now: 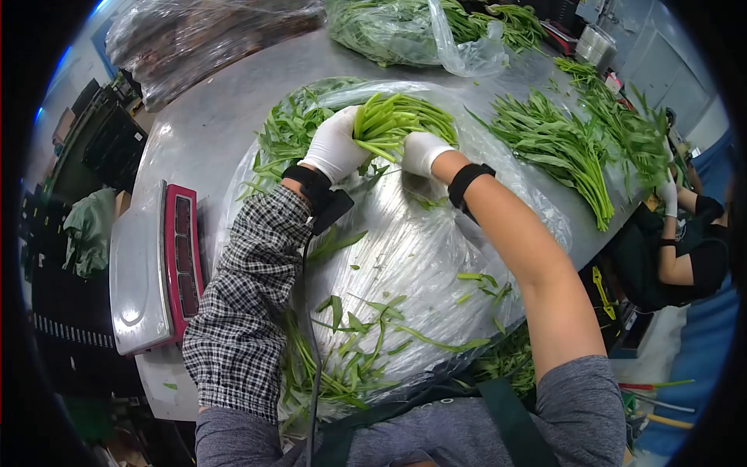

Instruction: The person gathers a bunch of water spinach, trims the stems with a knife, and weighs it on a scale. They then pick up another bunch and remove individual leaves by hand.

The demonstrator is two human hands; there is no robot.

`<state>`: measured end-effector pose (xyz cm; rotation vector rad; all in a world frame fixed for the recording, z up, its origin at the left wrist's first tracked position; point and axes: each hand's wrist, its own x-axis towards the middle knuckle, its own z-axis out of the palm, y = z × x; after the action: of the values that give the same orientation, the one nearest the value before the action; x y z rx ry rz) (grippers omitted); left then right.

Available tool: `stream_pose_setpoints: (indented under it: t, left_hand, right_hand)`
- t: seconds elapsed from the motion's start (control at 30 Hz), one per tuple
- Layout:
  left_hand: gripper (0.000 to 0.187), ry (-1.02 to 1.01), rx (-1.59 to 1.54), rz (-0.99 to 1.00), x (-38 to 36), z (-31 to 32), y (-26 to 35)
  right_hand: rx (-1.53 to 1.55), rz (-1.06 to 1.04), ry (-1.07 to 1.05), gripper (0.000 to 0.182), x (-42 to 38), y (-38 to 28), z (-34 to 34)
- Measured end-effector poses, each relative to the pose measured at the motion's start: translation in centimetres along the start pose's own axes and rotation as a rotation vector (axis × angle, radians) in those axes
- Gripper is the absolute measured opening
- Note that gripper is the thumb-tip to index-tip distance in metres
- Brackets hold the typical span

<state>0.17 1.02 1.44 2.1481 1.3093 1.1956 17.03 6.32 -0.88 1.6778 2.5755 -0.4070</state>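
My left hand (pixel 336 146), in a white glove, is wrapped round a bunch of leafy greens with long green stems (pixel 389 121), the cut ends spread toward the right. Beside the lower edge of that bunch, my gloved right hand (pixel 425 153) is closed, its fingers curled inward; what it grips is hidden. Beneath both hands lies a large clear plastic bag (pixel 389 226) with loose leaves and stems scattered over it. More leafy greens (pixel 292 132) show behind my left hand.
A red-and-silver scale (pixel 167 268) stands at left. Another bunch of greens (pixel 548 140) lies on the metal table (pixel 233 93) at right. Bagged greens (pixel 389 31) and a plastic-wrapped stack (pixel 202 43) are at the back. A co-worker's gloved hand (pixel 668 193) holds greens at far right.
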Motion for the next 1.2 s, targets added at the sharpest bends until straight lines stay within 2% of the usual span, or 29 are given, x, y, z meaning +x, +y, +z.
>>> stream_pose_setpoints:
  t: [0.1,0.17,0.2,0.23,0.3,0.33,0.37,0.43,0.5,0.57,0.6,0.63,0.7,0.77,0.83,0.9,0.93,0.97,1.03,1.07,1.13,1.17,1.2]
  left_hand:
    - [0.033,-0.007,0.111,0.051,0.2,-0.3,0.3]
    - [0.037,-0.016,0.036,0.048,0.6,-0.5,0.2]
    - [0.041,0.001,0.176,0.2,1.1,-0.6,-0.2]
    - [0.041,0.0,0.173,0.202,1.4,-0.5,-0.3]
    - [0.043,0.173,0.321,0.479,2.1,-0.3,-0.4]
    - [0.042,0.124,0.315,0.508,2.5,-0.3,-0.4]
    - [0.042,0.126,0.314,0.508,2.4,-0.3,-0.5]
    - [0.039,-0.098,0.059,0.046,2.1,-0.4,0.0]
    - [0.038,-0.104,0.023,0.063,2.4,0.1,-1.2]
    - [0.032,-0.072,0.073,-0.008,2.3,0.0,-1.0]
    - [0.029,-0.019,0.047,0.031,2.2,0.2,-1.0]
    - [0.029,-0.019,0.042,0.025,2.0,0.3,-1.1]
    - [0.029,-0.005,0.121,-0.052,2.0,0.4,-1.0]
    - [0.031,0.002,0.071,-0.042,2.1,0.6,-1.2]
    - [0.034,0.009,0.029,-0.037,2.4,0.7,-1.1]
    - [0.035,0.049,0.127,0.044,2.5,0.6,-1.1]
    - [0.031,0.024,0.132,0.04,2.6,0.8,-1.5]
    - [0.031,0.021,0.133,0.039,2.5,1.1,-1.7]
    - [0.027,-0.001,0.252,0.114,2.6,1.6,-1.4]
    - [0.025,0.033,0.211,0.191,2.4,1.8,-1.3]
    - [0.025,0.022,0.242,0.191,2.4,1.7,-1.5]
    - [0.025,-0.002,0.274,0.183,2.3,1.9,-1.6]
    - [0.024,-0.047,0.314,0.181,2.0,1.7,-0.8]
  right_hand:
    - [0.183,-0.067,-0.089,0.027,-1.5,-1.3,-4.2]
    - [0.417,-0.489,0.111,0.025,1.6,1.0,-3.0]
    - [0.485,-0.198,-0.082,0.017,-0.4,-0.2,-5.3]
    - [0.484,-0.195,-0.08,0.017,-0.4,-0.4,-5.5]
    - [0.76,-0.144,-0.206,0.012,-0.2,-0.5,-6.0]
    - [0.75,-0.238,-0.225,0.014,0.4,-0.4,-6.1]
    - [0.747,-0.238,-0.226,0.014,0.5,-0.2,-6.0]
    - [0.879,-0.272,-0.193,0.016,-0.6,-0.8,-6.4]
    - [0.914,-0.269,-0.237,0.02,-1.5,-0.4,-6.3]
    - [1.182,-0.316,-0.197,0.025,-1.7,0.4,-6.1]
    - [1.217,-0.286,-0.112,0.032,-2.1,0.8,-6.1]
    - [1.216,-0.282,-0.118,0.032,-2.5,1.1,-5.7]
    - [0.514,-0.045,-0.027,0.037,-3.9,1.3,-4.9]
    - [0.034,-0.078,-0.037,0.035,-6.1,0.4,-2.5]
    - [-0.065,-0.189,-0.064,0.023,-7.7,-0.3,0.3]
    - [-0.184,-0.324,0.008,0.021,-8.6,-1.1,2.6]
    - [-0.21,-0.382,0.1,0.02,-9.0,-1.4,3.2]
    - [-0.206,-0.381,0.099,0.02,-8.8,-1.4,3.3]
    - [-0.219,-0.33,-0.07,0.02,-8.7,-1.6,1.6]
    - [-0.228,-0.327,-0.065,0.02,-8.6,-1.3,0.3]
    - [0.127,-0.304,-0.177,0.022,-8.2,0.5,-2.9]
    - [0.174,-0.346,-0.039,0.025,-6.5,2.9,-3.0]
    - [0.269,-0.184,-0.013,0.024,-6.3,3.6,-4.4]
